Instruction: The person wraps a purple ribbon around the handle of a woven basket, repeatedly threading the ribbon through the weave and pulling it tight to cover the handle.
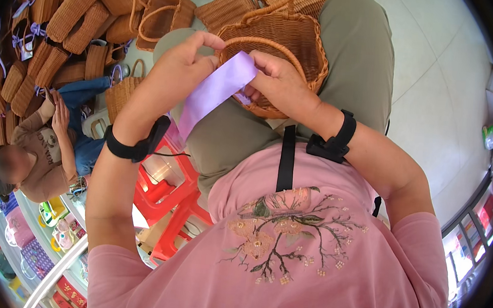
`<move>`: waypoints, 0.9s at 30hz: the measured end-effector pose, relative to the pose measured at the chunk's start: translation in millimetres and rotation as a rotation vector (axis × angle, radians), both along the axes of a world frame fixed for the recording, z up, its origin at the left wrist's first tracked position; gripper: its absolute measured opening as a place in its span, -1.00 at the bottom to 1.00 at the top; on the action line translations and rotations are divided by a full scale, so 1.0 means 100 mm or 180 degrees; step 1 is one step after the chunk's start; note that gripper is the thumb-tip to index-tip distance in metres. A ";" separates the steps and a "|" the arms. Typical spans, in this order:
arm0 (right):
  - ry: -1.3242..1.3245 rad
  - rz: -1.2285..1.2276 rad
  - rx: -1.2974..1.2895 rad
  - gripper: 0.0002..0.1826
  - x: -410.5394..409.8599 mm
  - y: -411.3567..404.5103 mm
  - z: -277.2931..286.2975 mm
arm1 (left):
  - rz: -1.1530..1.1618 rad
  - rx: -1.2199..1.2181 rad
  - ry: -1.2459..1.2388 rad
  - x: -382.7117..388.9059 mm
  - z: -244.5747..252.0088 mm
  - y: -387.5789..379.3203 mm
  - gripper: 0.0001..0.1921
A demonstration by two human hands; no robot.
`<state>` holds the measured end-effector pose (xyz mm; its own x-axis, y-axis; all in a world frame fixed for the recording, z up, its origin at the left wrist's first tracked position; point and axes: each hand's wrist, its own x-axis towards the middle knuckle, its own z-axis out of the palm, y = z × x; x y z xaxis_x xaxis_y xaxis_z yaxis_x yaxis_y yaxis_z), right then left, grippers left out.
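A brown wicker basket (281,39) with two arched handles rests tilted between my knees. Across its near handle runs a wide lilac satin ribbon (216,91), whose long end drops over my left thigh. My left hand (197,57) is at the handle's left end, thumb and forefinger apart beside the ribbon; whether it pinches anything is hidden. The ribbon's upper end is held in my right hand (274,76), just inside the near handle. Below those fingers a bit of lilac ribbon (243,98) shows at the basket's rim.
Many wicker baskets (73,14) lie piled at the upper left, some with lilac bows. A seated person (47,151) is at the left, hands near the pile. Red plastic stools (180,222) stand beside my left hip. Shelves with small goods (38,255) are at the lower left.
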<state>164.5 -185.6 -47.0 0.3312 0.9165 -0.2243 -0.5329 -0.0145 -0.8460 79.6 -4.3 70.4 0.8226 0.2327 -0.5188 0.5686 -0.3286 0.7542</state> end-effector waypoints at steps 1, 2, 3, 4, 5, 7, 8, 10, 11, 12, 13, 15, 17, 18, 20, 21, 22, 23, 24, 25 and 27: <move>-0.0129 -0.0015 0.0008 -0.80 0.00 0.00 -0.01 | -0.0005 0.0006 0.0005 -0.02 0.01 0.01 -0.71; -0.0258 -0.0030 0.0010 -0.80 0.01 -0.01 -0.01 | -0.0281 0.0110 0.0370 0.02 0.12 -0.06 -0.76; -0.0251 -0.0036 0.0010 -0.80 0.02 -0.02 -0.01 | -0.0558 0.0215 0.0735 0.05 0.17 -0.12 -0.79; -0.0165 -0.0103 -0.0006 -0.80 0.02 -0.04 0.00 | -0.0564 0.0215 0.0742 0.08 0.15 -0.15 -0.79; -0.0079 -0.0164 -0.0015 -0.78 0.02 -0.04 0.03 | -0.0607 0.0270 0.0827 0.10 0.12 -0.16 -0.80; -0.0137 -0.0178 -0.0017 -0.78 0.03 -0.03 0.04 | -0.0654 0.0330 0.0920 0.11 0.09 -0.16 -0.80; -0.0201 -0.0196 -0.0036 -0.77 0.03 -0.03 0.05 | -0.0588 0.0493 0.0860 0.10 0.07 -0.15 -0.81; -0.0217 -0.0185 -0.0079 -0.77 0.05 -0.03 0.05 | -0.0534 0.0654 0.0806 0.07 -0.02 -0.14 -0.81; -0.0238 -0.0161 -0.0111 -0.77 0.05 -0.02 0.05 | -0.0901 0.1284 0.0167 0.05 -0.08 -0.13 -0.83; -0.0227 -0.0171 -0.0107 -0.77 0.06 -0.02 0.04 | -0.1263 0.1902 -0.0488 0.05 -0.12 -0.12 -0.84; -0.0191 -0.0175 -0.0127 -0.77 0.06 -0.02 0.04 | -0.1276 0.1904 -0.0480 0.05 -0.14 -0.11 -0.84; -0.0146 -0.0186 -0.0150 -0.77 0.06 -0.02 0.04 | -0.1217 0.1894 -0.0376 0.08 -0.12 -0.13 -0.84; -0.0108 -0.0197 -0.0184 -0.75 0.07 -0.01 0.04 | -0.1219 0.1923 -0.0359 0.08 -0.17 -0.10 -0.84; -0.0102 -0.0210 -0.0186 -0.75 0.07 0.00 0.05 | -0.1209 0.1953 -0.0348 0.09 -0.18 -0.08 -0.85; -0.0046 -0.0164 -0.0126 -0.73 0.05 0.01 0.04 | -0.1350 0.1775 -0.0212 0.12 -0.17 -0.03 -0.85; -0.0036 -0.0166 -0.0122 -0.73 0.05 0.01 0.04 | -0.1473 0.1599 -0.0078 0.13 -0.16 -0.02 -0.85; -0.0067 -0.0172 -0.0138 -0.72 0.05 0.01 0.05 | -0.1478 0.1601 -0.0068 0.14 -0.16 -0.03 -0.85; -0.0102 -0.0185 -0.0159 -0.71 0.06 0.00 0.05 | -0.1423 0.1496 0.0098 0.15 -0.16 -0.03 -0.84; -0.0095 -0.0194 -0.0160 -0.71 0.06 0.01 0.04 | -0.1366 0.1390 0.0262 0.16 -0.16 -0.03 -0.84; -0.0074 -0.0222 -0.0120 -0.71 0.07 0.02 0.03 | -0.1377 0.1388 0.0266 0.15 -0.18 -0.03 -0.84; -0.0049 -0.0258 -0.0082 -0.70 0.08 0.03 0.01 | -0.1309 0.1561 -0.0395 0.08 -0.23 -0.05 -0.84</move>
